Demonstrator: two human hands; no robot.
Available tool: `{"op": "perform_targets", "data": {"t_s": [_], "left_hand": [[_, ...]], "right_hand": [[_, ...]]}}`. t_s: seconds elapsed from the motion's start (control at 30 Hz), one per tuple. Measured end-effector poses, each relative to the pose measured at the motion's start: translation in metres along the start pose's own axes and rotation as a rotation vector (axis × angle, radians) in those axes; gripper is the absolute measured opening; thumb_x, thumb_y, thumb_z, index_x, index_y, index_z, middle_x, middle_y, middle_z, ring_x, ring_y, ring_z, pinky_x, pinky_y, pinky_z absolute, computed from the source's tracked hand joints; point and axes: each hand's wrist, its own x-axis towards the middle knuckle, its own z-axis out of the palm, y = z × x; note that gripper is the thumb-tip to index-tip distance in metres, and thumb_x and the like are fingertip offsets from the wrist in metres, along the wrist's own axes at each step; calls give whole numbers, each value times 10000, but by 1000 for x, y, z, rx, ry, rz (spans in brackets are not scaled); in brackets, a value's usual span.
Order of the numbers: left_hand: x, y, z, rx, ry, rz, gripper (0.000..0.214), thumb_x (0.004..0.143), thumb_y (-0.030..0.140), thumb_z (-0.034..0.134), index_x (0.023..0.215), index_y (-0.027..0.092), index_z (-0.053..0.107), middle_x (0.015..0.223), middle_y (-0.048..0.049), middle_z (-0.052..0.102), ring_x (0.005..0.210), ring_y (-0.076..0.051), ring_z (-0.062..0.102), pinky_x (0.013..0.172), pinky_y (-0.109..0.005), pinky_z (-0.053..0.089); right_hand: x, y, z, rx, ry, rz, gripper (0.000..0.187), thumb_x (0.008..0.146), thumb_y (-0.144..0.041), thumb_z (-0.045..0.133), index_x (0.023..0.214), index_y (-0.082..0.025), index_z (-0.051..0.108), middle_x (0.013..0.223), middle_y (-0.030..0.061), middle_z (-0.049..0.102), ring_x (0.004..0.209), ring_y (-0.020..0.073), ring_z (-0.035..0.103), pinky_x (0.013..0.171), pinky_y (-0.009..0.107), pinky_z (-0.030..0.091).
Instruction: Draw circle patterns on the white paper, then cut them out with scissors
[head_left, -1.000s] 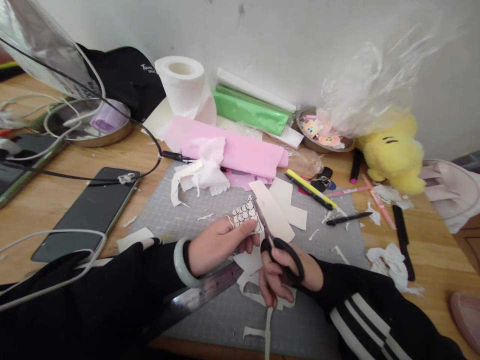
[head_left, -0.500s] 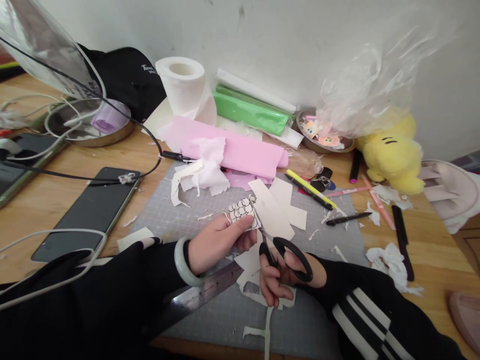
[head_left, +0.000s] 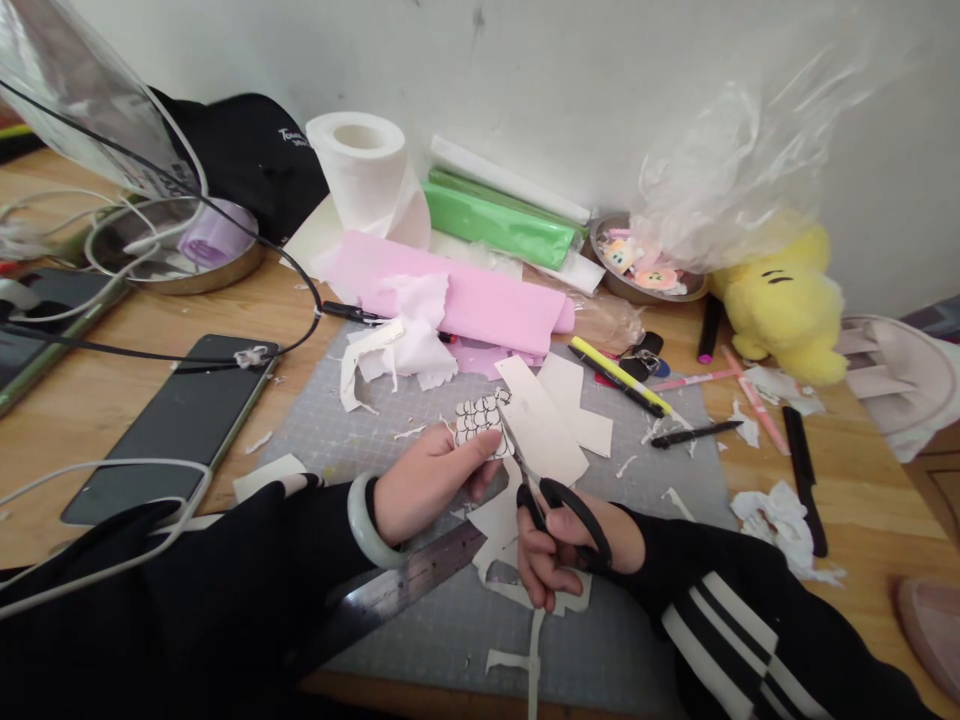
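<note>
My left hand (head_left: 427, 480) pinches a small white paper piece (head_left: 480, 421) drawn with black scale shapes, held just above the grey cutting mat (head_left: 420, 620). My right hand (head_left: 559, 555) grips black-handled scissors (head_left: 566, 510), fingers through the loops, the blades reaching up to the right edge of the patterned piece. A metal ruler (head_left: 409, 590) lies on the mat under my left wrist. White paper offcuts (head_left: 540, 420) lie on the mat around both hands.
A phone (head_left: 180, 420) and white cables lie at left. Behind the mat are pink sheets (head_left: 480, 295), a green roll (head_left: 499, 225), a paper roll (head_left: 360, 170) and two metal bowls. Pens (head_left: 619, 378), a yellow plush toy (head_left: 784, 305) and a plastic bag sit at right.
The scissor handles opened, then closed again beside the patterned piece. My left hand turned the piece slightly and shifted it a little to the left.
</note>
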Motion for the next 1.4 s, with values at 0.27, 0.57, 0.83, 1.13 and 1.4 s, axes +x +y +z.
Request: {"op": "perform_targets", "data": {"t_s": [0.27,0.57,0.83,1.13,1.4], "left_hand": [[-1,0,-1,6,7,-6,442,868,349,359,465,178,418,451,14,411,496,-110,415,549,-247,363],[0,3,2,-2,14,-59,414,850,381,366,502,174,448,478,4,439,508,-119,435,546,-255,379],[0,2,3,-33,12,-70,406,839,416,382,531,164,465,489,4,457,513,-115,429,547,-252,378],[0,3,3,-47,15,-85,411,844,411,396,530,157,473,491,5,464,514,-107,431,546,-239,381],[0,4,4,-54,16,-108,379,826,376,424,528,151,488,485,10,470,496,-98,434,534,-231,388]], "right_hand": [[-2,-4,3,-2,49,2,423,718,-498,617,580,-150,420,381,-25,453,506,127,576,458,202,472],[-2,-2,1,-13,62,25,417,705,-495,610,571,-155,410,388,-15,472,495,136,579,452,213,468],[0,1,1,39,44,6,426,710,-505,614,572,-150,424,380,-19,480,475,132,568,434,223,479],[0,1,3,73,54,10,435,705,-503,636,576,-134,446,384,-16,484,494,126,579,444,207,482],[-1,1,3,65,62,7,440,706,-510,634,578,-135,442,388,-16,491,502,129,583,446,208,476]]}}
